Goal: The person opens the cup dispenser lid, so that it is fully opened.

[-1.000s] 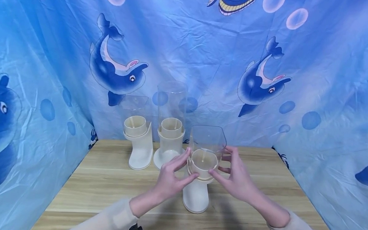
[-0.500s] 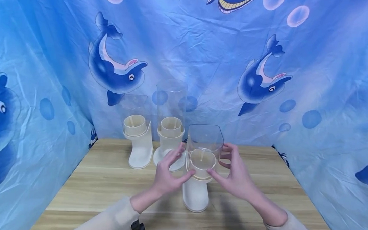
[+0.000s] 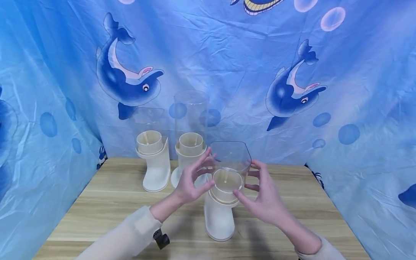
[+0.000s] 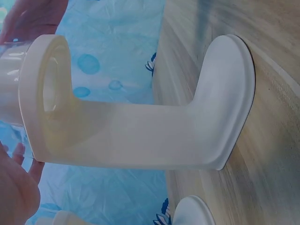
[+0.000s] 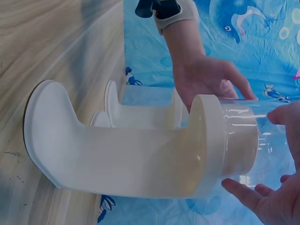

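Observation:
A white plastic stand (image 3: 220,220) with a curved foot stands upright on the wooden table. Its top ring carries a clear container (image 3: 232,155) with a cream inner ring (image 3: 223,194) at the bottom. My right hand (image 3: 265,199) holds the container from the right, thumb in front and fingers around the side. On the left, my left hand (image 3: 189,183) is spread beside the container, its thumb tip close to the cream ring. The right wrist view shows the left palm (image 5: 206,77) facing the stand from the far side.
Two similar white stands with clear containers stand behind to the left: one with a shorter container (image 3: 157,168), one with a tall clear cylinder (image 3: 191,106). A blue dolphin-print cloth (image 3: 244,70) hangs around the back and sides of the wooden table (image 3: 122,209).
My left hand has come away from the container's left side and moved slightly left and up, its fingers spread. The right hand stays at the container; the stand has not moved on the table.

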Demonstrator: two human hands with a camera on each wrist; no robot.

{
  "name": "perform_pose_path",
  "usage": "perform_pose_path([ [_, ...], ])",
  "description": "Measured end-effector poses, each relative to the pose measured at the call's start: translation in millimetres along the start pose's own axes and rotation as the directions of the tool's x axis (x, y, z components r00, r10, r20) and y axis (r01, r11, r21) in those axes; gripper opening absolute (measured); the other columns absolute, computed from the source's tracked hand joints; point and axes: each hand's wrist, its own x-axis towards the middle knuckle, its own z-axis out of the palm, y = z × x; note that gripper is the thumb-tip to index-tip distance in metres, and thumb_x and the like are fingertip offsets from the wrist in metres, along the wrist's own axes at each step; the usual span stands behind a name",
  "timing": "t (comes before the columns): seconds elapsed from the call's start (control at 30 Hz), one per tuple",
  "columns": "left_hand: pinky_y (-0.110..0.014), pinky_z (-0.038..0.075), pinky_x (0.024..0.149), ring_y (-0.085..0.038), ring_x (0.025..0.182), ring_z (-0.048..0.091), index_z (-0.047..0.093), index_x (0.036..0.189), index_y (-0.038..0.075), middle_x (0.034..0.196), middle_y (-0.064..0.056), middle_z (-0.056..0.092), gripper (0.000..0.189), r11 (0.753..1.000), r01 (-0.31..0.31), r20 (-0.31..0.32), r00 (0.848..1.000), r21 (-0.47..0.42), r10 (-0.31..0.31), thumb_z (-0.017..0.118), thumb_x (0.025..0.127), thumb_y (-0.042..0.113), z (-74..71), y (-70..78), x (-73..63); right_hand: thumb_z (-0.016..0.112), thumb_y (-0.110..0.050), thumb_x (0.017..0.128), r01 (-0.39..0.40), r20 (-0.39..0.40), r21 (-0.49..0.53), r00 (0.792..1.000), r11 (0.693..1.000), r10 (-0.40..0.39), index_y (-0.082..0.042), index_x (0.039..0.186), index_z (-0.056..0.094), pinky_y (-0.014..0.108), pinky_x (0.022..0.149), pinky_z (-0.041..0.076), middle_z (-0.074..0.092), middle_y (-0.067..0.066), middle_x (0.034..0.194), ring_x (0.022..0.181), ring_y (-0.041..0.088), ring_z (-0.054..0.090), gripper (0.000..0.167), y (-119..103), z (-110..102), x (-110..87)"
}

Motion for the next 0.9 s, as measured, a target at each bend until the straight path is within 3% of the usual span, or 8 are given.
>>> perform_pose_path([
  [0.13, -0.053, 0.063, 0.098, -0.013, 0.141, 0.059, 0.03, 0.165, -0.001, 0.137, -0.033, 0.063, 0.097, 1.0, -0.017, -0.022, 1.0, 0.019, 0.017, 0.078, 0.081, -0.009, 3.2, 5.1, -1.6, 0.09, -0.002, 0.079, 0.023, 0.006, 0.018, 1.0, 1.0, -0.023, -0.004, 0.15, 0.036, 0.032, 0.085, 0.067, 0.052, 0.015, 0.146, 0.123, 0.04, 0.066, 0.09, 2.8, -2.2, -0.7],
  [0.27, -0.056, 0.063, 0.096, -0.013, 0.14, 0.061, 0.032, 0.165, -0.001, 0.142, -0.033, 0.061, 0.097, 1.0, -0.025, -0.031, 0.999, 0.017, 0.025, 0.079, 0.08, -0.01, 3.7, 6.5, -3.3, 0.09, -0.004, 0.081, 0.031, 0.016, 0.024, 0.999, 0.999, -0.031, -0.005, 0.151, 0.036, 0.032, 0.086, 0.067, 0.052, 0.015, 0.146, 0.124, 0.04, 0.066, 0.088, 3.5, -4.8, -1.9],
  [0.57, -0.051, 0.065, 0.093, -0.01, 0.133, 0.065, 0.037, 0.163, -0.001, 0.145, -0.032, 0.06, 0.098, 0.998, -0.018, -0.089, 0.996, 0.062, 0.024, 0.084, 0.077, -0.011, 8.7, 9.8, -8.8, 0.086, -0.001, 0.083, 0.044, 0.014, 0.002, 0.999, 0.999, -0.044, -0.006, 0.152, 0.035, 0.033, 0.086, 0.067, 0.053, 0.014, 0.147, 0.124, 0.037, 0.067, 0.086, -0.5, -4.4, -3.3],
  [0.8, -0.049, 0.064, 0.098, -0.02, 0.129, 0.068, 0.029, 0.167, 0.002, 0.145, -0.03, 0.062, 0.102, 0.995, 0.039, -0.12, 0.992, 0.096, -0.027, 0.082, 0.081, -0.008, 8.9, 12.8, -11.1, 0.085, -0.001, 0.084, 0.05, 0.01, -0.009, 0.999, 0.999, -0.049, -0.003, 0.154, 0.034, 0.04, 0.086, 0.068, 0.053, 0.016, 0.147, 0.123, 0.037, 0.066, 0.087, -1.1, -6.6, -5.3],
  [0.9, -0.049, 0.065, 0.097, -0.02, 0.129, 0.068, 0.033, 0.165, 0.001, 0.144, -0.027, 0.063, 0.094, 0.993, 0.063, -0.129, 0.99, 0.096, -0.05, 0.079, 0.083, -0.008, 7.4, 15.3, -10.6, 0.084, -0.001, 0.085, 0.066, 0.014, -0.028, 0.998, 0.997, -0.066, -0.002, 0.154, 0.034, 0.04, 0.084, 0.068, 0.053, 0.018, 0.147, 0.123, 0.038, 0.066, 0.085, -2.0, -6.1, -5.7],
])
